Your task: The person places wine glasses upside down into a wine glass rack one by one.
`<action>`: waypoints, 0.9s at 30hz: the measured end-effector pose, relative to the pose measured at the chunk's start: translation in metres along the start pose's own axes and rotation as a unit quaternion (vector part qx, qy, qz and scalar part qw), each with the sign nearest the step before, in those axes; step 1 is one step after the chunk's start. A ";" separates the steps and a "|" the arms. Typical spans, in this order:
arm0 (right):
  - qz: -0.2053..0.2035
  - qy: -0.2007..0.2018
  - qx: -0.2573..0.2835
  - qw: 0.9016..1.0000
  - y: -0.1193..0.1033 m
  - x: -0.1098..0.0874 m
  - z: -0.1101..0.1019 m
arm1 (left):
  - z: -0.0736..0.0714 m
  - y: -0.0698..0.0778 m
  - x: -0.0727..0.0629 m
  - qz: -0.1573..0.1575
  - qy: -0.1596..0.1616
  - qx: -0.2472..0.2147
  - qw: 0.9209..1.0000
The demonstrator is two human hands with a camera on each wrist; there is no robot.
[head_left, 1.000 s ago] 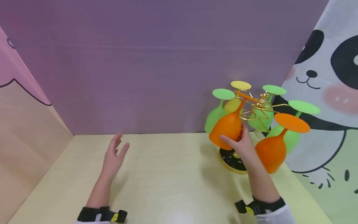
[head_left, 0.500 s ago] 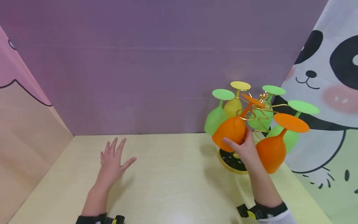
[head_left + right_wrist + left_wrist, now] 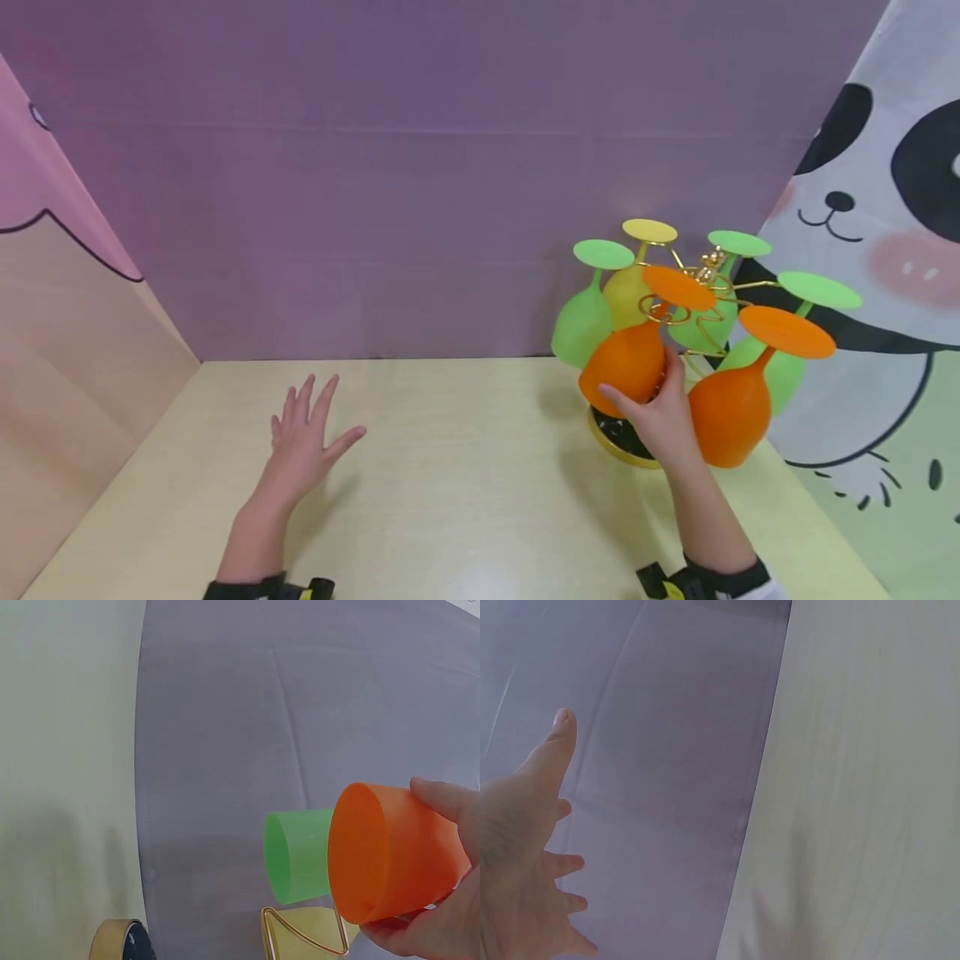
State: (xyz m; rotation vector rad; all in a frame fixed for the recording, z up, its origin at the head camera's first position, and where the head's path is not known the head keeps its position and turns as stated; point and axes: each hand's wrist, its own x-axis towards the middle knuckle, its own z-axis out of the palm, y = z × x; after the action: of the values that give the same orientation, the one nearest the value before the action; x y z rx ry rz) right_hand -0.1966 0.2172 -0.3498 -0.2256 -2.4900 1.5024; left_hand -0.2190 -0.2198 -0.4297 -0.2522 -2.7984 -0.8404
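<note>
My right hand holds an upside-down orange goblet by its bowl, thumb on the near side. The goblet tilts, and its stem stands at a wire loop of the gold rack, its round foot above the loop. In the right wrist view the orange bowl shows its open mouth, with fingers and thumb curled round it. A second orange goblet hangs just right of that wrist. Over the left part of the table, my left hand is held with fingers spread and nothing in it.
Green goblets and a yellow goblet hang upside down around the rack. Its round black base with a gold rim stands on the pale table. A purple backdrop rises behind; a panda-print sheet stands at right.
The right hand has moved the orange goblet slightly right and down, its stem now at the wire loop. The left hand has turned and spread its fingers.
</note>
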 end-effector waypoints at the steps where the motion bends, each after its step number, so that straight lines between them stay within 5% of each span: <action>1: -0.001 0.001 -0.003 1.000 0.000 0.000 0.001 | 0.000 0.000 -0.001 -0.001 0.001 0.001 1.000; 9: 0.013 0.038 -0.020 0.999 0.002 -0.005 0.009 | 0.001 0.000 -0.003 -0.003 -0.001 -0.003 1.000; 27: -0.027 0.103 0.001 0.994 0.011 -0.014 0.023 | 0.004 0.006 -0.002 -0.002 -0.007 -0.001 1.000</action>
State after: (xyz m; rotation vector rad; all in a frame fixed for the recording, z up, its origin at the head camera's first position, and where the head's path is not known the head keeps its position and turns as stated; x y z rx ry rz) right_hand -0.1889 0.1995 -0.3714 -0.2960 -2.3146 1.3841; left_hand -0.2161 -0.2125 -0.4307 -0.2550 -2.8118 -0.8463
